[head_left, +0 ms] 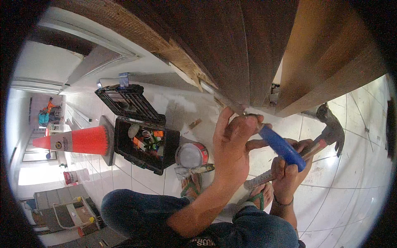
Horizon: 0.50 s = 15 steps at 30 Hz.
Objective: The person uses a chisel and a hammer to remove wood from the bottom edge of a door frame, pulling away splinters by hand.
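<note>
My left hand (236,134) is closed around the neck of a chisel with a blue handle (279,144). Its metal blade (228,102) points up and left, close to the lower edge of a dark brown wooden panel (223,45); whether the tip touches wood I cannot tell. My right hand (287,173) grips a claw hammer (331,130) partway along its handle, with the dark head out to the right. The butt of the chisel handle lies in front of my right fingers and seems to touch them.
An open black toolbox (167,153) full of small items stands left, beside an orange cone (89,140). Nearer are a round tub (191,155) and a putty knife (202,168). A lighter wooden panel (331,58) rises at right. My sandalled feet stand on white tiles. Another person (51,107) sits far left.
</note>
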Tool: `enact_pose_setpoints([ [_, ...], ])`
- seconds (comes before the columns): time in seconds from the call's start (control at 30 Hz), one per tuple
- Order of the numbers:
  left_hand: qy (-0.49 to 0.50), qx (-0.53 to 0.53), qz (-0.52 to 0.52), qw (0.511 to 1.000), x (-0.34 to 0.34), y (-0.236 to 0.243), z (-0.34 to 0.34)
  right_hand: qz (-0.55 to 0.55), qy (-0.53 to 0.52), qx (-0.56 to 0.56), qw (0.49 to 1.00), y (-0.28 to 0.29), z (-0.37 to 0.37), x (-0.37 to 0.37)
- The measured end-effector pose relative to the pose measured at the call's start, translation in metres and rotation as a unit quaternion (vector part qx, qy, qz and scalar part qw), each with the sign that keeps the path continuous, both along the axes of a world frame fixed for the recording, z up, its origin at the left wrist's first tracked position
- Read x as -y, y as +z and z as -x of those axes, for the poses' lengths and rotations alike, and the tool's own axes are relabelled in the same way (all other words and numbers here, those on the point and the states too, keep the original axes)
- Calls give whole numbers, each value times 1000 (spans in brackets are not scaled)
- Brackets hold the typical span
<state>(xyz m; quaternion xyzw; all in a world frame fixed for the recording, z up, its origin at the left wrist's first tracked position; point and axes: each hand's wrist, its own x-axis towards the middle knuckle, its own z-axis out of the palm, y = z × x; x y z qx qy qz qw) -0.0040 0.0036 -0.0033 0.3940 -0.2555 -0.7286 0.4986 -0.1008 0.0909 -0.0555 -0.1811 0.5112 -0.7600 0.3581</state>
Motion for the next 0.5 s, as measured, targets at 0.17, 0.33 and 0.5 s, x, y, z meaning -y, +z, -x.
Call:
enact_pose_setpoints([
  [0.17,-7,60,27,998,2,-19,-12,0,10,-12,1000,5,-6,5],
  [0.33,133,105,19,985,40,-9,-26,5,17,29,999,22,-6,9],
  [0.5,134,158,88,974,55,-10,-36,-17,10,10,1000,8,-7,4],
])
